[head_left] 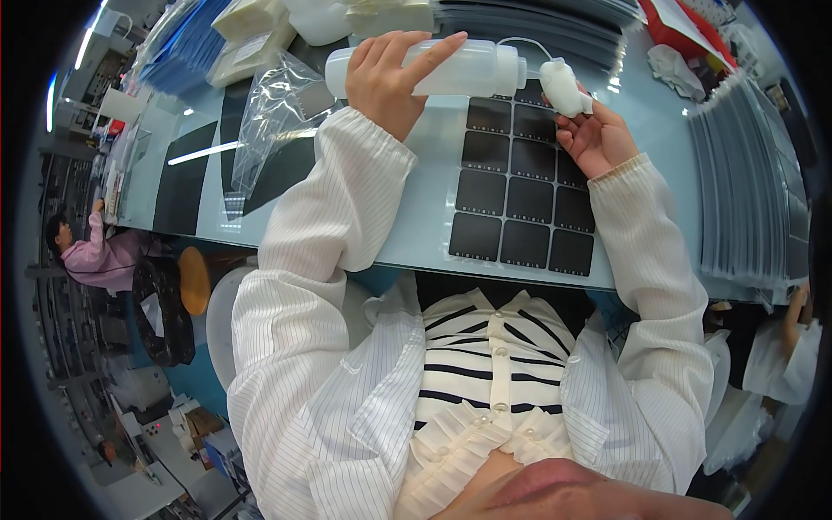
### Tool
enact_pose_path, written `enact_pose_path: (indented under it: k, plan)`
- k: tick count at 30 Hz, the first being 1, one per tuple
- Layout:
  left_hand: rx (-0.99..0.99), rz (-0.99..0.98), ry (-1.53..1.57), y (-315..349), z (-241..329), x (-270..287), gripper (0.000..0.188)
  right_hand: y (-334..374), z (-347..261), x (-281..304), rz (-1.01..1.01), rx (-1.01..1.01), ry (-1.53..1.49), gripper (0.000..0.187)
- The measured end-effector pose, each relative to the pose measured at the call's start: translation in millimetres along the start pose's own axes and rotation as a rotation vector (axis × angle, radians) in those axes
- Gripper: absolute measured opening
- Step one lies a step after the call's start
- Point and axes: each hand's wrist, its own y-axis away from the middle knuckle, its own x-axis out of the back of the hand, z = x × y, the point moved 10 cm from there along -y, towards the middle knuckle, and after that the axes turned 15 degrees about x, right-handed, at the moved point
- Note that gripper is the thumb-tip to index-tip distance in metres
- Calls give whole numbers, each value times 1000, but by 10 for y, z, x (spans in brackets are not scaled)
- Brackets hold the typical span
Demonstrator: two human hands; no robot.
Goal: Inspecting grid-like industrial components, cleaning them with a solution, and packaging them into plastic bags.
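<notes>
My left hand (388, 80) is wrapped round a translucent white squeeze bottle (464, 69), tipped on its side above the glass-topped table. A thin bent spout (529, 41) curves from its cap over to a small white wad (563, 87), perhaps wrapped cloth. Fingers of my right hand (600, 143) close on that wad from below, at the spout's end. Beneath both hands lies a sheet of dark square panels (482, 191) in rows, each with small pale marks along its lower edge. Part of its right side is hidden by my right hand and sleeve.
A tall stack of clear-edged sheets (745, 182) stands at the right, more sheets (537, 26) at the back. Clear plastic bags (273, 121) and dark sheets (184, 178) lie left. Crumpled white tissue (676, 74) sits back right. Another person (95, 251) in pink is far left.
</notes>
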Motion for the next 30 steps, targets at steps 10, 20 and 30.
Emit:
enact_pose_path:
  k: [10, 20, 30]
  plan:
    - [31, -6, 55, 13, -8, 14, 78, 20, -153, -119, -117, 81, -102, 37]
    - [228, -7, 237, -31, -273, 50, 78, 17, -205, -149, -227, 143, -88, 37]
    - [633, 170, 571, -65, -1164, 42, 83, -48, -60, -50, -185, 95, -12, 40]
